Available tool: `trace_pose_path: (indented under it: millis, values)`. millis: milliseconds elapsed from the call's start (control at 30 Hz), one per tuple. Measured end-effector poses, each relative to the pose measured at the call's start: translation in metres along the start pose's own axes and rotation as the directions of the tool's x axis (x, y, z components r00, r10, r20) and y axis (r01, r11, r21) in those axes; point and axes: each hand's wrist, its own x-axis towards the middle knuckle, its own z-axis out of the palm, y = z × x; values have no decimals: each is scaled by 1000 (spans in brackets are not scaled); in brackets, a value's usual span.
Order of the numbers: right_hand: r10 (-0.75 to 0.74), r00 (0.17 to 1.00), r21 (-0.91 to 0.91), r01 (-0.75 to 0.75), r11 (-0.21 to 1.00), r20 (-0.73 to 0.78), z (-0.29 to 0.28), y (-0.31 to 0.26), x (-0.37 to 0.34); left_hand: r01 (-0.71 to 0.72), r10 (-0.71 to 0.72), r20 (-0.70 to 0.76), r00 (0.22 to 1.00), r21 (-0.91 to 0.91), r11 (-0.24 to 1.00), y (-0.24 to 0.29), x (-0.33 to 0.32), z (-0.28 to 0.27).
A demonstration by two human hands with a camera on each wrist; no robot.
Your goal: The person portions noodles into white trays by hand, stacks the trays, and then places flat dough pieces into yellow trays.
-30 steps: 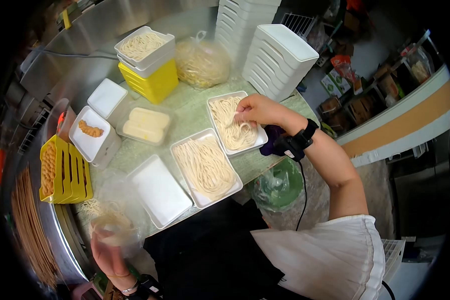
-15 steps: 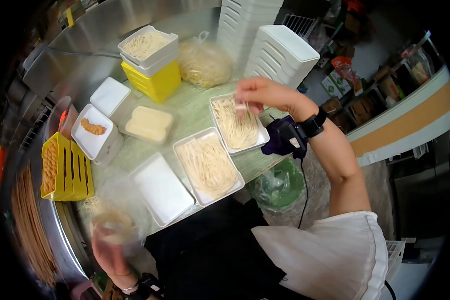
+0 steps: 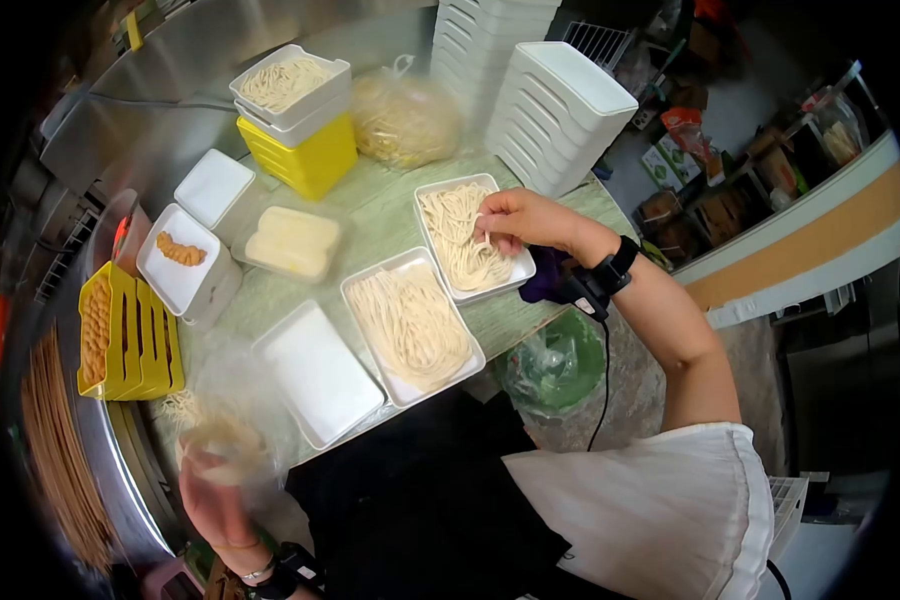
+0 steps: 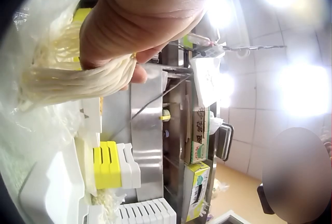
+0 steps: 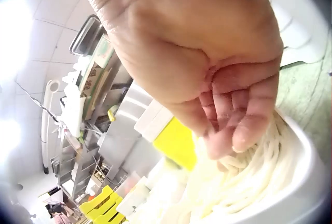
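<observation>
My left hand [image 3: 213, 500] is at the lower left, gripping a looped bundle of pale noodles [image 4: 78, 85] between thumb and fingers. A clear plastic bag [image 4: 44, 123] surrounds the bundle's far end. My right hand [image 3: 538, 222] is over the right edge of a white tray [image 3: 523, 272] of noodles [image 3: 452, 225]. Its thumb and fingertips pinch a few strands; in the right wrist view the curled fingers [image 5: 248, 130] reach right down to the noodles. Beside it, nearer the body, a second white tray [image 3: 398, 398] holds a fuller layer of noodles [image 3: 410, 325].
A bare white tray [image 3: 320, 375] lies left of the noodle trays. Behind stand a clear tub [image 3: 292, 242] of pale blocks, a yellow container [image 3: 315, 160] under white trays, a tied noodle bag [image 3: 405, 118] and tall white stacks [image 3: 560, 115]. Yellow baskets [image 3: 130, 345] stand left.
My right hand has lifted from the noodles in the far tray, then come back down onto them with its fingers closer together. The left hand has stayed nearly in place with its noodles.
</observation>
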Motion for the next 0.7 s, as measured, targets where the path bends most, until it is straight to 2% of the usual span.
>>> trace_pose_path:
  millis: [100, 200, 233, 300, 400, 500, 600, 700]
  values:
    - [43, 999, 55, -41, 998, -25, 6, -9, -7, -12, 11, -38, 999, -26, 1000, 0, 1, -1]
    - [-79, 997, -42, 79, 996, 14, -1, -12, -7, -20, 18, -55, 998, -33, 999, 0, -1, 0]
    - [-242, 970, -200, 235, 951, -16, -5, -15, -5, -14, 13, -26, 1000, -37, 999, 1, -1, -1]
    - [-550, 835, -499, 475, 724, -3, -15, -27, -3, 5, -3, 37, 999, -43, 999, 0, 1, -3]
    - [-689, 697, -777, 316, 545, -200, -23, -59, 1, -11, 10, -39, 999, -40, 999, 0, 2, -2]
    - [-642, 606, -551, 368, 749, -470, -40, -96, 10, 7, -7, 3, 1000, -1, 1000, 0, 1, 1]
    - [-632, 622, -388, 499, 775, -462, -64, -126, 15, 0, 0, 70, 998, 1, 1000, -1, 2, 7]
    - [-671, 548, -362, 572, 736, -500, -84, -149, 19, -40, 32, -87, 996, -85, 996, -1, 0, 3]
